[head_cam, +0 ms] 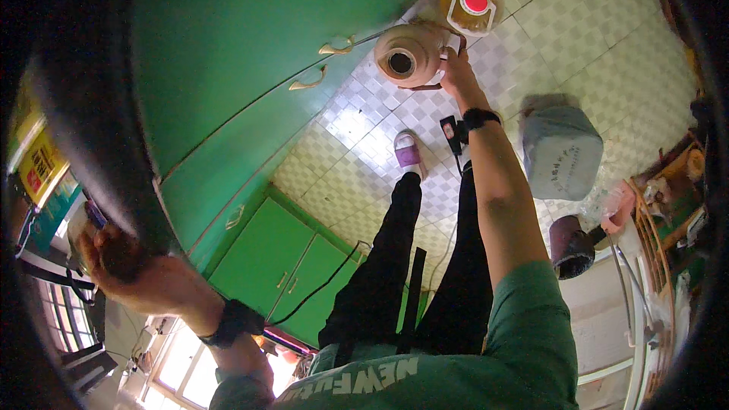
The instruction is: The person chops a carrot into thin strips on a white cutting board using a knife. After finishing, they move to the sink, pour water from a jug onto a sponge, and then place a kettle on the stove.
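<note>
My right hand grips the side handle of a beige, round-bodied jug. The jug's dark open mouth faces me, and it is low, close to the tiled floor; whether it rests there I cannot tell. Beside it stands a large plastic bottle of yellow cooking oil with a red cap and white carrying handle. At the far left, my left hand is raised near a dark curved edge, its fingers curled. A brown rounded shape shows at those fingers, too shadowed to tell if it is held.
Green cabinet doors with brass handles run along the left; lower green cabinets stand nearer. A grey covered box bearing writing, a dark pot and a slatted rack are on the right. A purple slipper is on my foot.
</note>
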A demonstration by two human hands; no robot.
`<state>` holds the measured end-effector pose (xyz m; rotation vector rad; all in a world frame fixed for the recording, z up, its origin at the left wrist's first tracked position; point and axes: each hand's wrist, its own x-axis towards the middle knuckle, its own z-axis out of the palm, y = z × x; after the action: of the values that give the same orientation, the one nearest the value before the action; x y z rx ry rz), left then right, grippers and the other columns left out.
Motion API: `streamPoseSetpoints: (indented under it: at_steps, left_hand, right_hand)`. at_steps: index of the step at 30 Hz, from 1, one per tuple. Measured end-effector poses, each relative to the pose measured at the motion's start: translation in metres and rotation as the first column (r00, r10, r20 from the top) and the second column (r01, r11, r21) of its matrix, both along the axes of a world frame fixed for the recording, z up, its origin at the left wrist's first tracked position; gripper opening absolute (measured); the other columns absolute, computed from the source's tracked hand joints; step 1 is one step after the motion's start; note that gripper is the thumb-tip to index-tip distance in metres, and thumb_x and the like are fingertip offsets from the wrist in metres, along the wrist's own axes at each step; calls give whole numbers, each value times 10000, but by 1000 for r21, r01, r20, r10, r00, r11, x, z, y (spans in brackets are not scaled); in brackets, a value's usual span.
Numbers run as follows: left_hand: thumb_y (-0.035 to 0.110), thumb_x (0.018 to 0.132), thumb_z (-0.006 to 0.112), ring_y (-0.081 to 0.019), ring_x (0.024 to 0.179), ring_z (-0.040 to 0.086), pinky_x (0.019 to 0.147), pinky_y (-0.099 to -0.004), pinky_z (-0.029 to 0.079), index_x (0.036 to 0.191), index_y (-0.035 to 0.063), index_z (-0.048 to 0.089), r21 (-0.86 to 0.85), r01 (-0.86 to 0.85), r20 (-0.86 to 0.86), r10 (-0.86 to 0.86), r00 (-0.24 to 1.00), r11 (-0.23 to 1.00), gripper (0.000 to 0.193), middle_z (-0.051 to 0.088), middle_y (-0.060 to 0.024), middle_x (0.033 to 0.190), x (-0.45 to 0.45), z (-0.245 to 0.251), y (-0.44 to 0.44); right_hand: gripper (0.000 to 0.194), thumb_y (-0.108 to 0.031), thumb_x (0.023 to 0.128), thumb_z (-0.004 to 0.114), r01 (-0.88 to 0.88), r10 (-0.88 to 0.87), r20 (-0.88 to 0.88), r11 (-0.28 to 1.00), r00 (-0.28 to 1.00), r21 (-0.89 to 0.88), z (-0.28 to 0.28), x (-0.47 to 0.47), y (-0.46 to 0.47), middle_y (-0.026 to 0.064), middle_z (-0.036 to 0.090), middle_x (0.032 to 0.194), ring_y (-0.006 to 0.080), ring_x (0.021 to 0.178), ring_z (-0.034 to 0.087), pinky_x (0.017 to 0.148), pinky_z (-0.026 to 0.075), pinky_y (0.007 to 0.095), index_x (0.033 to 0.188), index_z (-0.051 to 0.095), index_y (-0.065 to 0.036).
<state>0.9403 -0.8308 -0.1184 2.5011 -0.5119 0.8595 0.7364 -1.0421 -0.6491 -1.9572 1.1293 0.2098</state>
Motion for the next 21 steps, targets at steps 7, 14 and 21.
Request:
streamPoseSetpoints:
  at_steps: [7, 14, 21]
  left_hand:
    - [266, 1069, 412, -206, 882, 662, 782, -337, 546, 1300, 3, 602, -288, 167, -155, -218, 964, 943, 398, 681, -112, 1043, 8, -7, 2]
    - [153, 1047, 507, -181, 834, 638, 750, -325, 520, 1089, -10, 676, -522, 274, -261, -456, 851, 808, 239, 692, -116, 988, 15, 3, -2]
    - [167, 1079, 496, -67, 665, 478, 585, -244, 413, 1069, -12, 653, -853, 60, -440, -776, 452, 519, 238, 599, -19, 834, -53, 62, 61]
  right_hand:
    - [443, -262, 855, 631, -256, 304, -242, 943, 921, 210, 87, -127, 26, 246, 692, 1158, 442, 1103, 643, 934, 535, 479, 1217, 646, -8]
    - [288, -260, 869, 651, -415, 370, -345, 908, 863, -64, 239, -310, 54, 274, 680, 930, 471, 896, 651, 774, 522, 546, 993, 681, -2]
    - [356, -118, 836, 727, 335, -272, -252, 908, 929, 252, 381, -432, 50, 107, 670, 824, 221, 688, 620, 616, 506, 343, 1171, 660, -17]
